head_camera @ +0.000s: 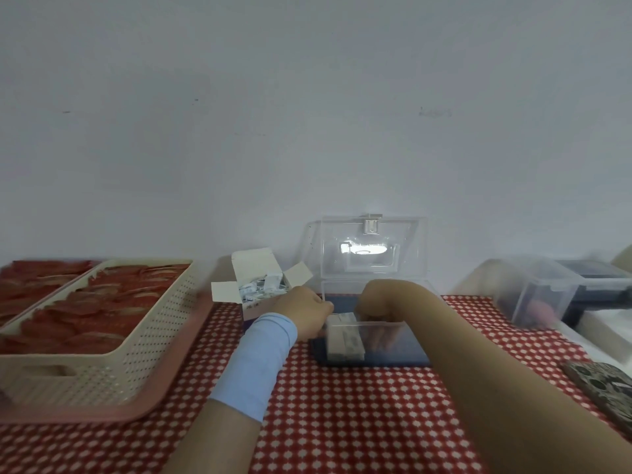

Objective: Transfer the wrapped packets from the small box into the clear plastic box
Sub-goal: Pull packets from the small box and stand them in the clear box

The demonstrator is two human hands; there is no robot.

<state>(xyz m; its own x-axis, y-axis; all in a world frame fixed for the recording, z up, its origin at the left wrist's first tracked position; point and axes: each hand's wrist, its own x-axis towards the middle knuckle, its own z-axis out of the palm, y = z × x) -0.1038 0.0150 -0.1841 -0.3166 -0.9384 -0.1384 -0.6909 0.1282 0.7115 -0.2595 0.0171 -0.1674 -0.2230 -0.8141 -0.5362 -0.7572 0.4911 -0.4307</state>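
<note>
Carefully guard the wrapped packets (342, 338) stacked at the left end of the clear plastic box (412, 336) against toppling by the right hand (376, 301) reaching inside. Treat both grips as undeterminable, left hand (304, 307) curled at the rim. Avoid nudging the small box (253, 265), part full, alongside.

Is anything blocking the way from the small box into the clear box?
Nothing visible. The small box is open, and the clear box beside it has its lid raised.
</note>
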